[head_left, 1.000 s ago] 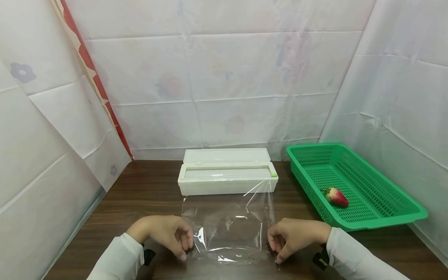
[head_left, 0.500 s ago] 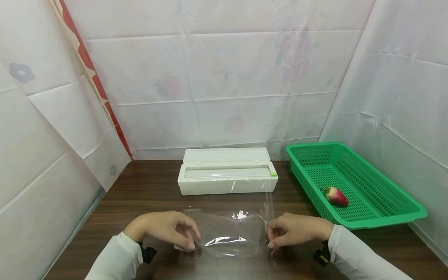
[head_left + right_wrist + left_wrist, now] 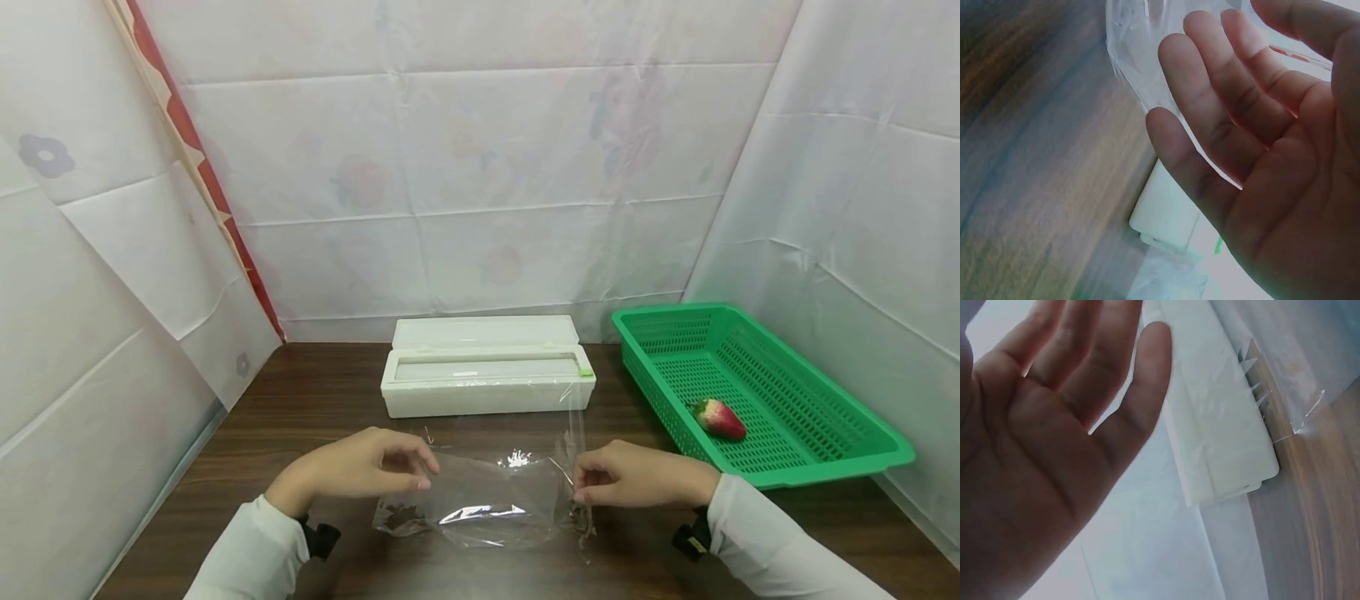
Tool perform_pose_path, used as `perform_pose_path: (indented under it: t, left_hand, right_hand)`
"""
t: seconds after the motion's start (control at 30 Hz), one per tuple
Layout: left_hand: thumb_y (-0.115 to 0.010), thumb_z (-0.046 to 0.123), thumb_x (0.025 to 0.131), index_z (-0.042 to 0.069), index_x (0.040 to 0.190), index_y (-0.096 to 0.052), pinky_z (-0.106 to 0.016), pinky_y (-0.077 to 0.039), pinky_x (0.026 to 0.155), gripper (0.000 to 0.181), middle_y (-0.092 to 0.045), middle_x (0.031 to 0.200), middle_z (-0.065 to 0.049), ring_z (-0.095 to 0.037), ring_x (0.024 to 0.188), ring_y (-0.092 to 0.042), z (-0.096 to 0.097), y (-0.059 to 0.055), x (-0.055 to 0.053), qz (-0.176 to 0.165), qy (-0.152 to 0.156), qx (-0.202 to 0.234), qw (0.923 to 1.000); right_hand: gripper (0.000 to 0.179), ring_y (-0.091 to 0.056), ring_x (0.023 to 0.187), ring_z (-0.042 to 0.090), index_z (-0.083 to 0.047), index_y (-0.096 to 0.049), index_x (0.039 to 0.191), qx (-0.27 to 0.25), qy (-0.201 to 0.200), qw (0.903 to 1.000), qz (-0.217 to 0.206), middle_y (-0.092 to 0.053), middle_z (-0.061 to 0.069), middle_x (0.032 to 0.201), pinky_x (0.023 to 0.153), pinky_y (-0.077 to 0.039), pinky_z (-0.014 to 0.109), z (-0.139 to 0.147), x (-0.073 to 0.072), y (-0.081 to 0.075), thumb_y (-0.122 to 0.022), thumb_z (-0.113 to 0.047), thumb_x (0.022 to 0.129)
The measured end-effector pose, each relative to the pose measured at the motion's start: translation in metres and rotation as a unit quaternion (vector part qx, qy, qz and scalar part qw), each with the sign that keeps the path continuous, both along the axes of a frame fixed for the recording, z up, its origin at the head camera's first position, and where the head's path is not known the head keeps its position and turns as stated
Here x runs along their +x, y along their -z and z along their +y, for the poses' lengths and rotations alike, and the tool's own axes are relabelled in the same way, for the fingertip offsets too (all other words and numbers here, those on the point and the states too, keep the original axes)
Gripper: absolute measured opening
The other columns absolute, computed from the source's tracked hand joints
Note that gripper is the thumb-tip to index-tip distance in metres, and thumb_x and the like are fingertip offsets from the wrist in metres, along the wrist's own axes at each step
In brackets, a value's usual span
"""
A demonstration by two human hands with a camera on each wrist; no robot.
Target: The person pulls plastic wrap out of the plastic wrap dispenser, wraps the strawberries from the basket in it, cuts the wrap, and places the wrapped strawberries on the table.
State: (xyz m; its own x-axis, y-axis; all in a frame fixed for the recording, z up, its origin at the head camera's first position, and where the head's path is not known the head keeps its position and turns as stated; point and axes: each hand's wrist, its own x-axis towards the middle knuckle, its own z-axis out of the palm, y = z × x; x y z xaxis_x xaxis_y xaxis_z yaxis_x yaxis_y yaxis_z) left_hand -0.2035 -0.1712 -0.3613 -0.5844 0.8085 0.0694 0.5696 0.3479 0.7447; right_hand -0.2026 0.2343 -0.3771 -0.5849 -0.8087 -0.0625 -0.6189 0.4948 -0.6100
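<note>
A sheet of clear plastic wrap (image 3: 487, 500) runs from a white wrap dispenser box (image 3: 487, 398) toward the front of the wooden table. My left hand (image 3: 360, 467) hovers over the sheet's left edge, fingers loosely bent with nothing between them; the crumpled left corner lies below it. In the left wrist view the left palm (image 3: 1054, 419) faces the camera with the fingers apart. My right hand (image 3: 630, 475) is at the sheet's right edge, fingertips right by the wrap. The right wrist view shows relaxed right fingers (image 3: 1210, 106) in front of the wrap (image 3: 1138, 56).
The box's lid (image 3: 486, 332) stands raised at the back, with a green tab (image 3: 586, 372) at its right end. On the right sits a green basket (image 3: 817, 367) with a strawberry (image 3: 722, 419) in it. White patterned sheets (image 3: 480, 167) line the back and sides.
The wrap's front part has come up nearer the box and its left corner has crumpled. Both hands have moved off its front corners, up and away from me, the left one farther.
</note>
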Motion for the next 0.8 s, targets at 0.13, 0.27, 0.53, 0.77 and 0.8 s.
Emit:
perform_pose_path:
  t: [0.13,0.27,0.53,0.77,0.8]
  left_hand:
    - [-0.066,0.029,0.100,0.025,0.112,-0.069,-0.031,-0.055,0.083,0.013,-0.070,0.103,0.009,-0.010,0.094,-0.066,0.000,-0.003,-0.005,0.036,-0.041,0.011,0.9985]
    - [-0.065,0.033,0.100,0.030,0.110,-0.069,-0.032,-0.055,0.081,0.012,-0.071,0.101,0.013,-0.009,0.093,-0.066,-0.001,-0.007,-0.009,0.068,-0.088,0.014,0.9937]
    - [-0.065,0.034,0.099,0.031,0.109,-0.070,-0.031,-0.055,0.078,0.011,-0.072,0.095,0.012,-0.018,0.091,-0.068,-0.002,-0.009,-0.013,0.065,-0.112,0.038,0.9908]
    - [-0.066,0.033,0.099,0.026,0.110,-0.071,-0.030,-0.054,0.073,0.014,-0.072,0.096,0.011,-0.017,0.088,-0.068,0.002,-0.008,-0.013,0.058,-0.126,0.049,0.9891]
    - [-0.066,0.034,0.099,0.026,0.110,-0.071,-0.030,-0.054,0.073,0.014,-0.072,0.096,0.011,-0.017,0.088,-0.068,0.002,-0.007,-0.013,0.058,-0.128,0.049,0.9888]
  right_hand:
    - [0.011,-0.049,0.068,-0.003,-0.021,-0.066,0.093,-0.006,0.010,0.9997,0.024,-0.060,-0.017,0.078,0.060,-0.047,0.020,0.003,-0.004,-0.005,-0.063,-0.028,0.101]
    - [0.007,-0.050,0.070,-0.003,-0.020,-0.066,0.094,-0.015,0.007,0.9987,0.049,-0.060,-0.017,0.080,0.063,-0.048,0.021,0.004,-0.006,-0.009,-0.064,-0.021,0.100]
    - [0.006,-0.049,0.068,-0.001,-0.022,-0.065,0.097,-0.030,0.018,0.9962,0.080,-0.058,-0.014,0.080,0.062,-0.047,0.022,0.012,-0.006,-0.023,-0.062,-0.019,0.102]
    - [0.003,-0.047,0.064,0.002,-0.025,-0.063,0.101,-0.022,0.069,0.9915,0.108,-0.057,-0.015,0.079,0.059,-0.046,0.024,0.030,-0.007,-0.053,-0.062,-0.022,0.102]
    - [0.003,-0.049,0.065,0.002,-0.025,-0.063,0.101,-0.022,0.076,0.9907,0.111,-0.058,-0.014,0.080,0.059,-0.047,0.025,0.033,-0.007,-0.058,-0.061,-0.022,0.102]
